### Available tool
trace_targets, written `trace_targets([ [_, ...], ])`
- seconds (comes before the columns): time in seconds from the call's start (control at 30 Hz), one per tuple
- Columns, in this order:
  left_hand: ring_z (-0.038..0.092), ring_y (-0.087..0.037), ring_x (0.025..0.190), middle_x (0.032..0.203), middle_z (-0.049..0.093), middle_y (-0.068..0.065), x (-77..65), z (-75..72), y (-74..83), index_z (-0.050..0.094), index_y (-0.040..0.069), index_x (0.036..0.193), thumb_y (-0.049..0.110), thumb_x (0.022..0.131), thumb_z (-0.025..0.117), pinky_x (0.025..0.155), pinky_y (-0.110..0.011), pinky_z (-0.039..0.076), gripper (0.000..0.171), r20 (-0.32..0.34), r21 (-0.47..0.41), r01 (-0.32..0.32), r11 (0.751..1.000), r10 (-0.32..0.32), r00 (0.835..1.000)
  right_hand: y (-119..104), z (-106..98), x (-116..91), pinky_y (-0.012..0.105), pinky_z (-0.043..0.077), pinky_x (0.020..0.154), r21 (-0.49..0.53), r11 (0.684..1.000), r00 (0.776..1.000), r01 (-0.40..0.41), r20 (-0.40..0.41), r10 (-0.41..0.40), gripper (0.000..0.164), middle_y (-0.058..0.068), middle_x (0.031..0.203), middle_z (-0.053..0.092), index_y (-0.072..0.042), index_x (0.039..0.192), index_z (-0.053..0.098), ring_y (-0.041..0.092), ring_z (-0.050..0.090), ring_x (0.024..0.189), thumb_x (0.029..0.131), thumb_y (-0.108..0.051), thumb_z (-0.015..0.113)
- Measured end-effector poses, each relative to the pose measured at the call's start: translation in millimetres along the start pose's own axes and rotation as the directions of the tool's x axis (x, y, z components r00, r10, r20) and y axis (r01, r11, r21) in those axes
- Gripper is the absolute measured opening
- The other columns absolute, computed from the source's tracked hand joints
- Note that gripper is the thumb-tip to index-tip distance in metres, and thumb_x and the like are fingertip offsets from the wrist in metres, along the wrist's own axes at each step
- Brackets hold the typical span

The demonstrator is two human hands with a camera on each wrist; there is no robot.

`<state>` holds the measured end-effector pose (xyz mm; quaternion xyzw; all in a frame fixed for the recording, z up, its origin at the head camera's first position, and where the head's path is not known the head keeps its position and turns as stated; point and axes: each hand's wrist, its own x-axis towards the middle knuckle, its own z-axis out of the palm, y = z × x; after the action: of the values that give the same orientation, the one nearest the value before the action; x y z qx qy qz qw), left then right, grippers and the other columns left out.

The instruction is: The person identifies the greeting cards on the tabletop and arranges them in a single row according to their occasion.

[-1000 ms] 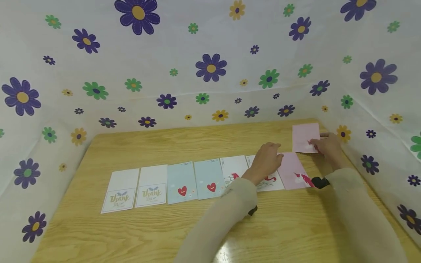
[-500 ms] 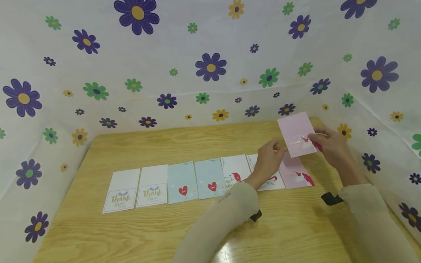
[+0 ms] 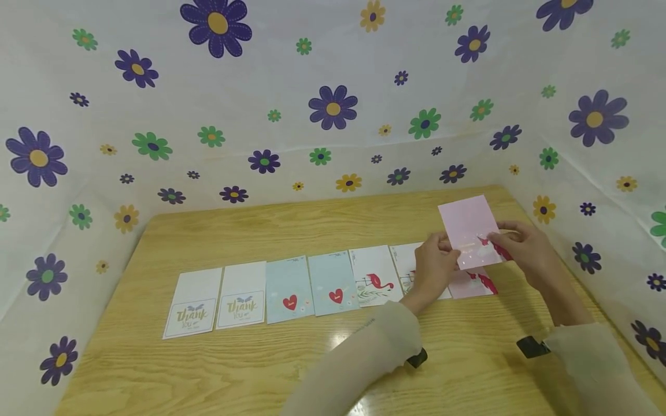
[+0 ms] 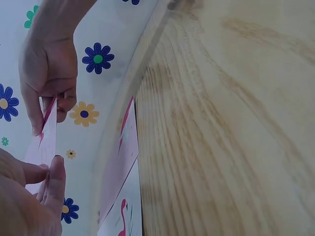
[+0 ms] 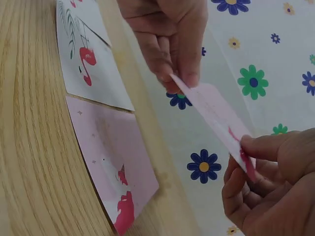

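Note:
A pink unicorn card [image 3: 468, 228] is held up off the table between both hands. My right hand [image 3: 528, 251] pinches its right edge, thumb on the printed face, as the right wrist view also shows. At the lower left corner my left hand [image 3: 434, 266] pinches the same card between thumb and fingers. Beneath it a matching pink card [image 3: 473, 286] lies flat, partly covered in the head view. In the right wrist view that lying unicorn card [image 5: 110, 152] shows fully, beside a white flamingo card [image 5: 91, 59].
Leftward along the row lie another flamingo card [image 3: 372, 271], two light blue heart cards [image 3: 333, 274] and two white "Thank You" cards [image 3: 241, 283]. They rest on a wooden table [image 3: 281, 370]. Flower-printed white cloth [image 3: 218, 104] surrounds its back and sides.
My right hand has lifted the pink card from the table's back right and brought it left and nearer. My left hand has come off the row and taken the card's corner.

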<state>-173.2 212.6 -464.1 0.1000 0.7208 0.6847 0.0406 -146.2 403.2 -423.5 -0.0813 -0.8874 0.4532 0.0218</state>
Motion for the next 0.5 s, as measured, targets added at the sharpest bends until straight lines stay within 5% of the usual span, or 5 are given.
trace_targets([
  [0.23, 0.063, -0.003, 0.053, 0.087, 0.075, -0.001, -0.3, 7.5, -3.9, 0.068, -0.001, 0.126, -0.003, 0.092, 0.073, 0.052, -0.016, 0.053, 0.034, 0.014, 0.058, 0.036, 0.998, -0.036, 0.999, 6, -8, -10, 0.024, 0.052, 0.060, -0.105, 0.991, 0.995, 0.081, 0.070, -0.074, 0.056, 0.011, 0.079, 0.062, 0.014, 0.146, 0.043, 0.015, 0.054, 0.064, 0.104, -0.017, 0.064],
  [0.37, 0.061, 0.001, 0.058, 0.083, 0.073, 0.001, -2.9, 11.9, -8.0, 0.071, 0.005, 0.121, -0.002, 0.091, 0.071, 0.055, -0.013, 0.049, 0.031, 0.118, 0.151, 0.032, 0.988, -0.050, 0.992, 15, -13, -12, 0.024, 0.053, 0.061, -0.128, 0.991, 0.996, 0.032, 0.088, -0.021, 0.058, 0.016, 0.088, 0.067, 0.015, 0.147, 0.040, 0.017, 0.058, 0.065, 0.105, -0.018, 0.062],
  [0.5, 0.055, 0.002, 0.067, 0.082, 0.070, 0.006, -5.3, 17.0, -13.0, 0.069, 0.009, 0.106, -0.001, 0.090, 0.071, 0.059, -0.013, 0.045, 0.019, 0.229, 0.268, -0.050, 0.962, -0.013, 0.973, 23, -19, -15, 0.026, 0.054, 0.061, -0.157, 0.987, 0.998, -0.022, 0.062, 0.033, 0.059, 0.026, 0.101, 0.068, 0.016, 0.146, 0.041, 0.021, 0.061, 0.068, 0.106, -0.022, 0.061],
])
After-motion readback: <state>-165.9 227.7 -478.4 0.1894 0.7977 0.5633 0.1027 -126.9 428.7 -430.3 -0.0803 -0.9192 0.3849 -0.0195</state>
